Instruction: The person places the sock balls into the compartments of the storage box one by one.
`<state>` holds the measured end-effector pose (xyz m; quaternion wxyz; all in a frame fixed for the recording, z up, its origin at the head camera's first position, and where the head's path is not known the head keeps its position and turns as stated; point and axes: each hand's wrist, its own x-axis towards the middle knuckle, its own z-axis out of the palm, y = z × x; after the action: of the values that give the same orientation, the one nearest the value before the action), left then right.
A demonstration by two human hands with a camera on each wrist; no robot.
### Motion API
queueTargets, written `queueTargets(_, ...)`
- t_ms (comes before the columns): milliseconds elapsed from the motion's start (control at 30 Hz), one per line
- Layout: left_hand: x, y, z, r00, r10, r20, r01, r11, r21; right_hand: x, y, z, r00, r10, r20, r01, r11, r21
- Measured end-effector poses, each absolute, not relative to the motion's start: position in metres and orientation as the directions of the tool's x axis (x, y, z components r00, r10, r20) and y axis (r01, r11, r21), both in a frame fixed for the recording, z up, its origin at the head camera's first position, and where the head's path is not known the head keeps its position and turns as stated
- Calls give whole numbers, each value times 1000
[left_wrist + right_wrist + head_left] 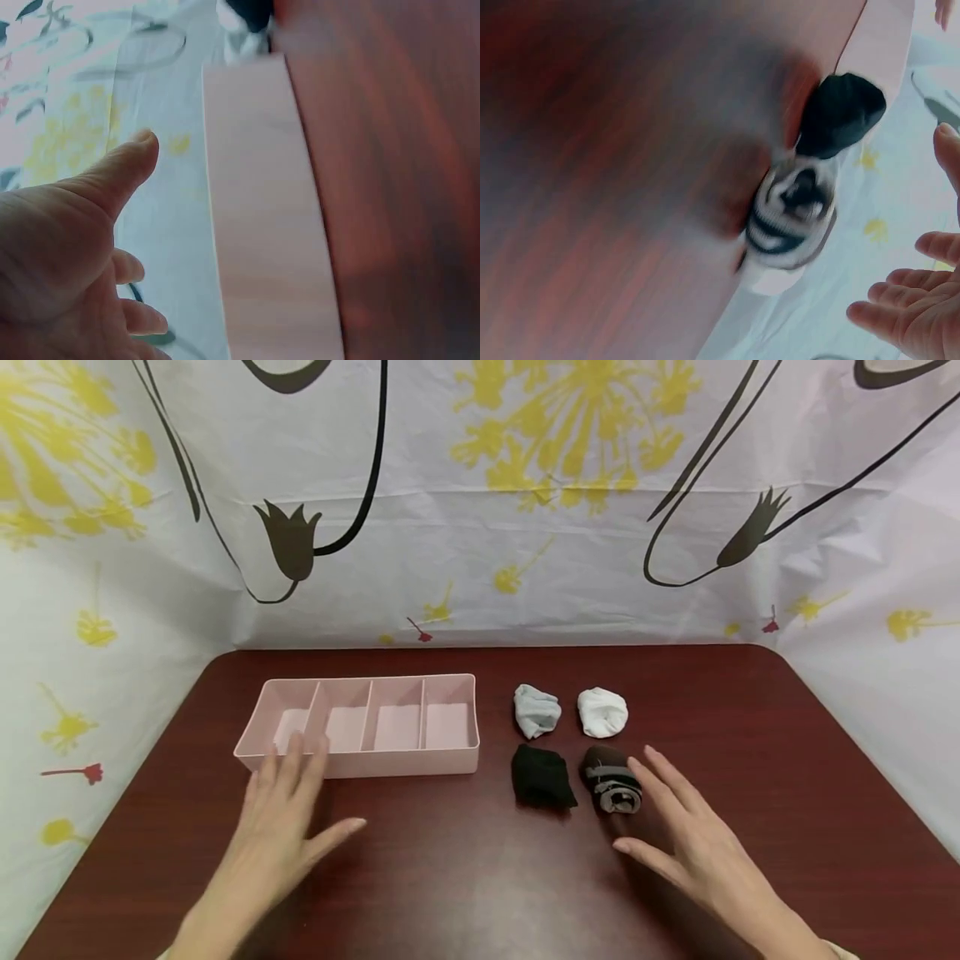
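Note:
A pink box [405,764] with several compartments stands at the left on the table. My left hand [277,827] is spread in front of it, fingertips overlapping its front wall in the head view; the left wrist view shows the hand holding nothing beside the box's long wall [262,187]. To the right lie rolled socks: a grey one [537,712], a white one [602,712], a black one [542,777] and a brown one with grey stripes [611,779]. My right hand [701,839], fingers extended and holding nothing, is just right of the striped roll [791,217].
The dark red-brown wooden table [465,868] has rounded far corners. Behind it and along both sides hangs a white cloth [420,568] with yellow and dark flower prints.

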<state>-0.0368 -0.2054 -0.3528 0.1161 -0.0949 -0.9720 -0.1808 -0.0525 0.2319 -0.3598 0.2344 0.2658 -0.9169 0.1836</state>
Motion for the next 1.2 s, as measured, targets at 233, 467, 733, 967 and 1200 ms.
queueTargets(233, -53, -264, -346, -987, 56, 153, 127, 851, 509, -64, 205, -358, -768, -433, 473, -579, 784, -223)
queueTargets(467, -74, -311, -346, -993, 68, 96, 112, 805, 582, -78, 186, -362, -772, -472, 425, -604, 753, -261)
queueTargets(733, -107, -335, -350, -988, 150, -25, 92, 718, 690, -87, 175, -366, -784, -479, 394, -598, 754, -272)
queueTargets(967, -128, -346, -356, -973, 218, -71, 92, 652, 753, -93, 169, -372, -797, -490, 353, -588, 761, -273)
queueTargets(1200, -136, -356, -355, -956, 254, -146, 73, 690, 720, -96, 162, -376, -806, -492, 329, -578, 774, -258)
